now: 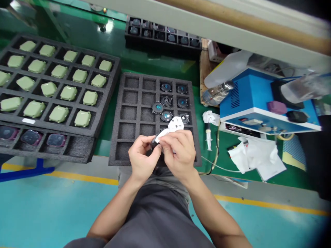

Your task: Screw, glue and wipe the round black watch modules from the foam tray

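Observation:
Over the front of a dark foam tray (119,117), my left hand (143,155) pinches a small black watch (153,143) that is mostly covered by fingers. My right hand (179,151) is closed on a white wipe (176,124) and presses it against the watch. Part of the wipe stands up above my right fingers. Round smartwatches with lit faces lie in the tray's two right columns. One lit watch (157,107) rests on a divider between compartments. My hands hide some of the front compartments.
Left stands a foam tray (99,113) of green square cases, above another holding dark square watches (56,140). A further watch tray (162,44) sits behind. To the right are a blue machine (243,93), a glass bottle (217,93), a syringe (208,136), crumpled wipes (254,156) and a cable.

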Demonstrator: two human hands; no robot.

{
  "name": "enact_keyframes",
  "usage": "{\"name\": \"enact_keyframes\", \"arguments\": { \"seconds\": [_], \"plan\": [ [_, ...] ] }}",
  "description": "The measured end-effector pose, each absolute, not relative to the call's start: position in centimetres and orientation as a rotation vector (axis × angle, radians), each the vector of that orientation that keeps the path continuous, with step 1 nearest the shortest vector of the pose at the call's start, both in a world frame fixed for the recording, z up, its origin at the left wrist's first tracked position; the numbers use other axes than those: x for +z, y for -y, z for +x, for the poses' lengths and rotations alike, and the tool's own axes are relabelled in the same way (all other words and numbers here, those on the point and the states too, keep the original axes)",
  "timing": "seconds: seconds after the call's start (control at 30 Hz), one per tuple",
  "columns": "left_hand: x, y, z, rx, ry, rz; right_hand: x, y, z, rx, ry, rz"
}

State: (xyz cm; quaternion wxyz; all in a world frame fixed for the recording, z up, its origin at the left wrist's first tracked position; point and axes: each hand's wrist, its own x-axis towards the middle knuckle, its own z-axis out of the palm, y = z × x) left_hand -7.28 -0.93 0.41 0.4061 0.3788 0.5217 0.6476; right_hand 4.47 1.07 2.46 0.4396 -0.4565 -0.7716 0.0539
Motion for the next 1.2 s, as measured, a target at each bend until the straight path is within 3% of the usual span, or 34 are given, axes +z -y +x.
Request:
{"name": "enact_keyframes", "arguments": {
  "seconds": [0.33, 0.5, 0.6, 0.67, 0.73, 0.93, 1.2],
  "plan": [
    [0.1, 0.8, -7.6, 1.792, -1.274, 0.826, 1.7, -0.1, 2.1, 0.089, 1.807, -1.266],
    [-0.8, 0.9, -8.1, 1.886, -1.269, 0.77, 1.7, -0.5, 3.3, 0.758, 1.472, -1.328],
    [-1.1, 0.8, -8.4, 1.803, -1.276, 0.83, 1.9, -1.5, 4.8, 1.216, 1.008, -1.233],
    [-1.0, 0.6, -8.5, 1.701, -1.253, 0.895, 2.0, -2.0, 5.6, 1.339, 0.87, -1.174],
    [-0.8, 0.5, -8.5, 1.623, -1.205, 0.91, 2.0, -2.2, 6.2, 1.288, 0.875, -1.191],
    [-0.1, 0.5, -8.4, 1.599, -1.186, 0.897, 3.0, -1.5, 6.4, 0.714, 1.32, -1.296],
    [0.4, 0.5, -8.0, 1.595, -1.204, 0.981, 3.9, -2.0, 4.7, 0.147, 2.022, -1.062]
  ]
}}
